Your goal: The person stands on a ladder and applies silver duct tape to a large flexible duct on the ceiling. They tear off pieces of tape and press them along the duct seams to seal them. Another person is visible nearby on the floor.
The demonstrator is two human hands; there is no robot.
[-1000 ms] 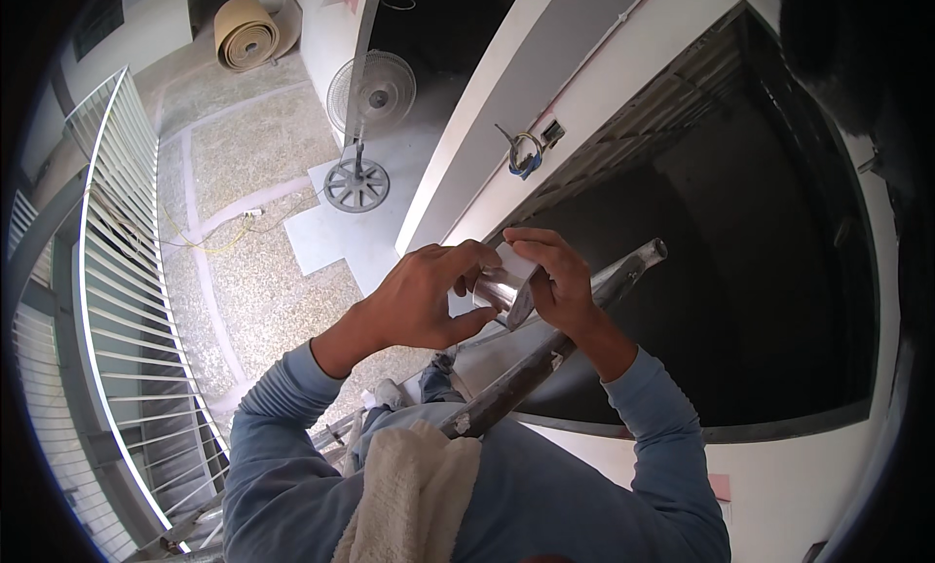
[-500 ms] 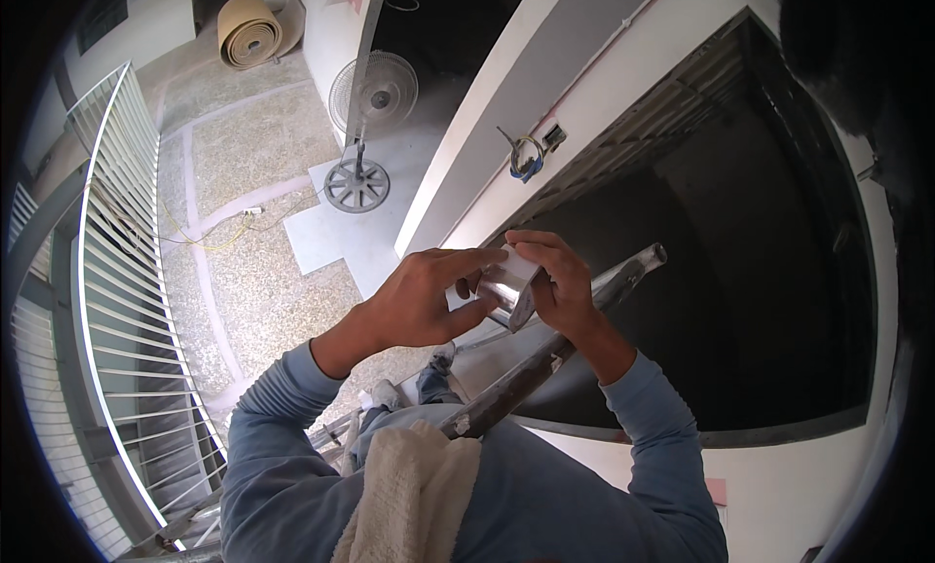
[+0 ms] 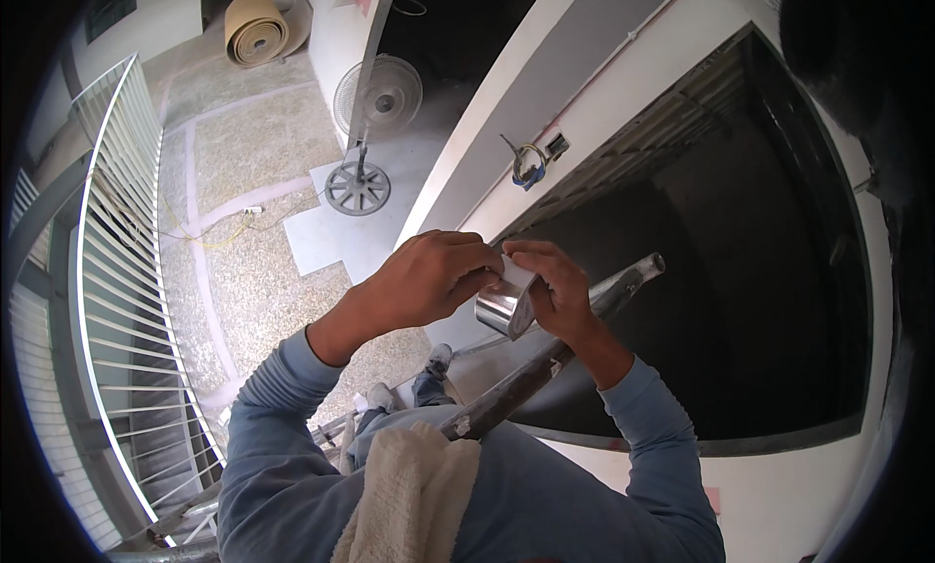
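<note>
Left hand: sitting higher now, its thumb no longer spreading below the roll but drawing up toward the fingers; whether they are pinching anything, I cannot tell.
Silver roll: resting between both hands, its top partly hiding behind fingers.
Right hand: clamping on the roll's right side.
Metal pole: slanting below.
Towel: running off the lower edge.
Dark opening: hiding its interior in shadow.
</note>
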